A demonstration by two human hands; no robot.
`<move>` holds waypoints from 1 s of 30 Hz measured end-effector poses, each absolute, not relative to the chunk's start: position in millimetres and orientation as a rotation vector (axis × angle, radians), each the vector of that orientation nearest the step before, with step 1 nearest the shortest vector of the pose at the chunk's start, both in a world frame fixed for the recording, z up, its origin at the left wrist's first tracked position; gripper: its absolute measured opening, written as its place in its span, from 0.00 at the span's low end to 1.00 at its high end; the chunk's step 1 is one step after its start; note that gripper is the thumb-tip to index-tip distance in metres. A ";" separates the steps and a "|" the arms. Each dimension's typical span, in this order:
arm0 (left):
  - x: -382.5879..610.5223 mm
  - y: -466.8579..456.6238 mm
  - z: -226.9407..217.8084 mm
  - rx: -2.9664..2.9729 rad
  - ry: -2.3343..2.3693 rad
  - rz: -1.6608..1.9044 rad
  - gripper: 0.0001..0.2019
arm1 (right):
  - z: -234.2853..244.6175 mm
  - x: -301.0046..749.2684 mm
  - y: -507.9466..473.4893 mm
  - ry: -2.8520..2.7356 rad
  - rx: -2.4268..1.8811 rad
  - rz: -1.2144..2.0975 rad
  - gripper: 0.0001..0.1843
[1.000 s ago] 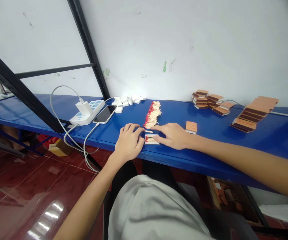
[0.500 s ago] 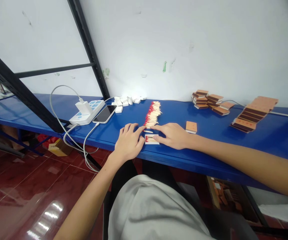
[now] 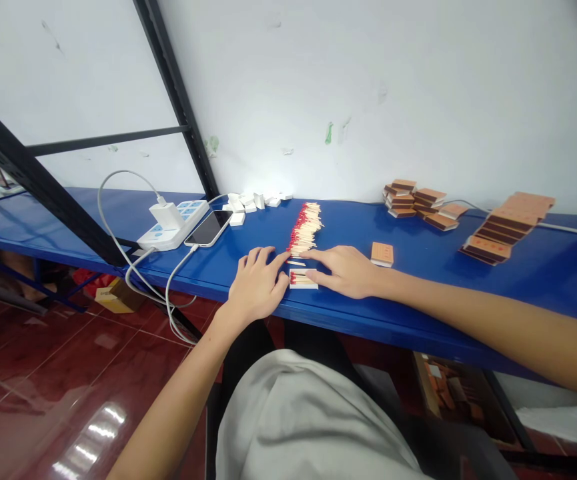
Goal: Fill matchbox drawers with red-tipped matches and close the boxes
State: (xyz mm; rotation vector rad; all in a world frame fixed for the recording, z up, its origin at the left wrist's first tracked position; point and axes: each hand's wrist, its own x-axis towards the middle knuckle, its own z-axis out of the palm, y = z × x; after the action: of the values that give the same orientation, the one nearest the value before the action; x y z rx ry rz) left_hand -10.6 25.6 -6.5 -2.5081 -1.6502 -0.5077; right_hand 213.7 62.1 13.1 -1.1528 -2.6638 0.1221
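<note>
A small white matchbox tray (image 3: 303, 279) holding red-tipped matches lies near the front edge of the blue shelf (image 3: 518, 280). My left hand (image 3: 255, 285) rests flat at the tray's left side, fingers spread, forefinger stretched toward the row of loose matches (image 3: 305, 227) behind it. My right hand (image 3: 344, 270) lies at the tray's right side, forefinger pointing at the near end of that match row and thumb against the tray. One orange matchbox sleeve (image 3: 382, 253) lies just right of my right hand.
Stacks of orange matchbox sleeves (image 3: 413, 199) and a slanted row of them (image 3: 508, 226) stand at the back right. White empty trays (image 3: 254, 199), a phone (image 3: 209, 228) and a power strip with charger (image 3: 171, 221) and cables sit to the left. A black frame post (image 3: 175, 93) rises behind.
Almost nothing differs: my left forefinger has stretched out a little toward the near end of the match row. The tray and my right hand stay put.
</note>
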 end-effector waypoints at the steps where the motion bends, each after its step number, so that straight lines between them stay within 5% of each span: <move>1: -10.5 25.4 -6.2 -2.511 -1.648 -0.505 0.23 | 12.9 213.8 62.4 -2.665 -1.158 0.118 0.27; 30: -10.3 24.1 -5.1 -2.512 -1.634 -0.499 0.23 | 10.9 214.3 64.0 -2.652 -1.136 0.132 0.27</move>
State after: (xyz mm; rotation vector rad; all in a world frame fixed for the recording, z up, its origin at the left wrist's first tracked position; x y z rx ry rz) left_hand -10.3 24.1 -5.1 -2.5122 -1.6335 -0.4992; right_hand 214.3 64.0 10.9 -1.1358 -2.6522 0.1318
